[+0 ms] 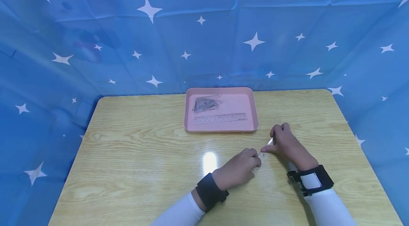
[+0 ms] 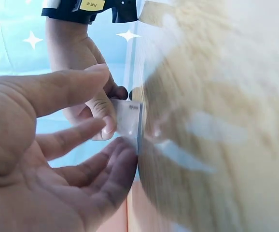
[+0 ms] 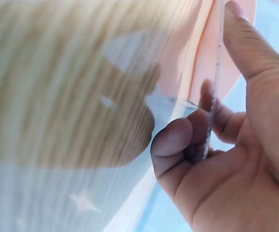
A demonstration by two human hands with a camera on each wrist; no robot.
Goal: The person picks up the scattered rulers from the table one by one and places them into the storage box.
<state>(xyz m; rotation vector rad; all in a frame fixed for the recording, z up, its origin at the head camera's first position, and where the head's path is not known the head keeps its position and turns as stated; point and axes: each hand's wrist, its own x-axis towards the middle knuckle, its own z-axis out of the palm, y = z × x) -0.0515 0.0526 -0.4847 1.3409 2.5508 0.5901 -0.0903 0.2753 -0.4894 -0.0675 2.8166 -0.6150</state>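
To the right of the tray, my right hand grips a clear plastic ruler, its thumb and curled fingers on it. The ruler stands on edge in the right wrist view, with small marks along it. My left hand is at the ruler's nearer end, just above the table. In the left wrist view the left thumb sticks out apart from the other fingers, whose tips meet the ruler's lower part. Fingers hide much of the ruler in the head view.
A pink tray stands at the table's back edge. In it lie a clear stencil ruler and several overlapping clear drawing pieces. A blue starred cloth hangs behind the wood-grain table.
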